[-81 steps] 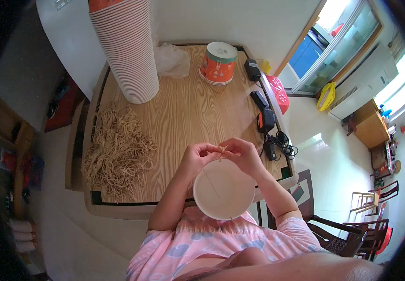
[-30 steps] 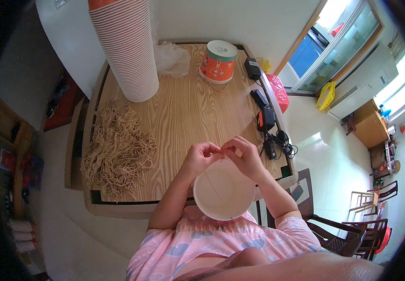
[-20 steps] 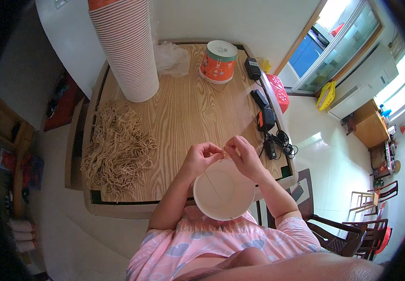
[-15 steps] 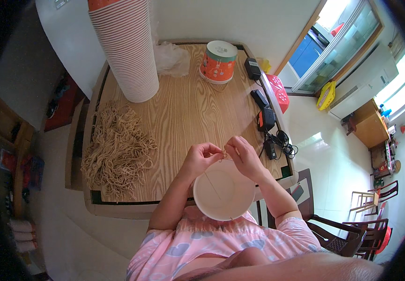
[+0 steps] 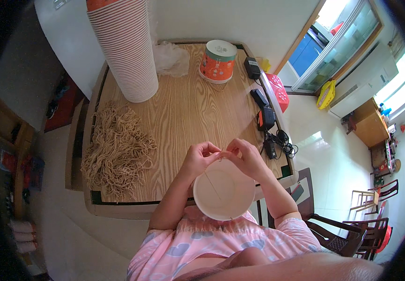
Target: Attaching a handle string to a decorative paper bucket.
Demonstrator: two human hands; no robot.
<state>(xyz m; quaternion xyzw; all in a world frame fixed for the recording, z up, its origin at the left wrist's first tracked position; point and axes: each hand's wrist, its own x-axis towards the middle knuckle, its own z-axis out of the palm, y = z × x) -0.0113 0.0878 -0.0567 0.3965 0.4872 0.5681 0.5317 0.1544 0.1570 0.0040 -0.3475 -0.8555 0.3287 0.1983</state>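
Note:
A white paper cup [image 5: 224, 194] rests open end up against my body at the table's near edge. A thin tan string [image 5: 213, 184] runs down across its inside. My left hand [image 5: 200, 157] and my right hand [image 5: 243, 155] meet just above the cup's far rim. Both pinch the top of that string between thumb and fingers. A big heap of the same tan strings [image 5: 117, 150] lies on the left of the wooden table [image 5: 188, 112].
A tall stack of white paper cups [image 5: 126, 51] stands at the back left, beside a crumpled clear plastic bag [image 5: 170, 58]. An orange printed cup with a lid [image 5: 218, 61] sits at the back. Black chargers and cables [image 5: 268, 126] line the right edge. Dark chairs [image 5: 352, 225] stand right.
My fingers have shifted slightly at the cup's rim while working the string. The cup and everything on the table stay where they were.

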